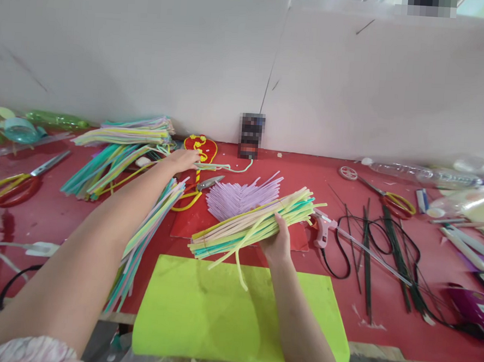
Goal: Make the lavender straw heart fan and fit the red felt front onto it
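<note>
My right hand grips a loose bundle of fuzzy pipe cleaners in yellow, cream, pale green and teal. A few stems hang out of the bundle. My left hand reaches to the far side, fingers together and partly hidden, over pale green pipe cleaners that stick out to its right. Just beyond it lies a red piece with yellow knotted cord. A lilac pipe-cleaner fan shape rests on a red sheet behind the bundle. Pliers lie between my left hand and the lilac shape.
More pipe cleaners are piled at the left, with others under my left forearm. Scissors lie at far left, another pair at right. A pink glue gun, cords and dark stems lie right. A lime-green sheet covers the front edge.
</note>
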`<state>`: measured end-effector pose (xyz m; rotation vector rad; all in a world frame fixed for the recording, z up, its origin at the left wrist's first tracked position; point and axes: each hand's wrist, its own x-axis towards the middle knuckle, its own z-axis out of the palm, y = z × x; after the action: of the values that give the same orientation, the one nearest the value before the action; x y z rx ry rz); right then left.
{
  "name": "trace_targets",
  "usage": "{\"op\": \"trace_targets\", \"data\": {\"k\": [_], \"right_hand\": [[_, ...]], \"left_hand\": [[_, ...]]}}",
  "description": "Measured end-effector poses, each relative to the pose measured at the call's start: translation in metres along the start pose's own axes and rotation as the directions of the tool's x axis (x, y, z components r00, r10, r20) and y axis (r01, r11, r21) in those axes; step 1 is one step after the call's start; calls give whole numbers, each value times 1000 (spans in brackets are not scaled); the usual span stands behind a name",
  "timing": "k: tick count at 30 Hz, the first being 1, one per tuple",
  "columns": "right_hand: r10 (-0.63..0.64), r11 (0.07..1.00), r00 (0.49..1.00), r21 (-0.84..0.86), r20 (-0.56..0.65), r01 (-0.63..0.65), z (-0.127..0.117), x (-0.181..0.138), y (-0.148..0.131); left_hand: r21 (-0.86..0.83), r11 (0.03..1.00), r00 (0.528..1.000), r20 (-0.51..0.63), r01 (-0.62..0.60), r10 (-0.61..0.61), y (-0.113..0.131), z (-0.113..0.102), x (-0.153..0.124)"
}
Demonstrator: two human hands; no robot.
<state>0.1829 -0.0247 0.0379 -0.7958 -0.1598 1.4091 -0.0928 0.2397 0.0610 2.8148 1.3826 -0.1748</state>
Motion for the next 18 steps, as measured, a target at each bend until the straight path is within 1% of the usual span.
{"op": "trace_targets", "data": {"k": [6, 8, 10, 14, 18], "right_hand": [[-6, 1000, 1000, -25, 21, 6, -3, 2, 1], [-13, 1000, 1000, -27, 26, 13, -4, 3, 2], [-15, 999, 1000, -29, 18, 16, -5, 3, 2], [-5, 1000, 1000, -30, 9, 6, -6, 3, 3], [10, 1000, 1000, -25, 19, -9, -7, 4, 4]], "left_hand": [[187, 982, 996, 91, -5, -12, 3, -6, -8], [221, 975, 994, 104, 2, -26, 6, -8, -10], [236, 972, 995, 93, 20, -44, 12, -10, -10], [243, 967, 996, 35, 69, -80, 31, -12, -7], [234, 955, 983, -15, 183, -185, 49, -9, -6]]}}
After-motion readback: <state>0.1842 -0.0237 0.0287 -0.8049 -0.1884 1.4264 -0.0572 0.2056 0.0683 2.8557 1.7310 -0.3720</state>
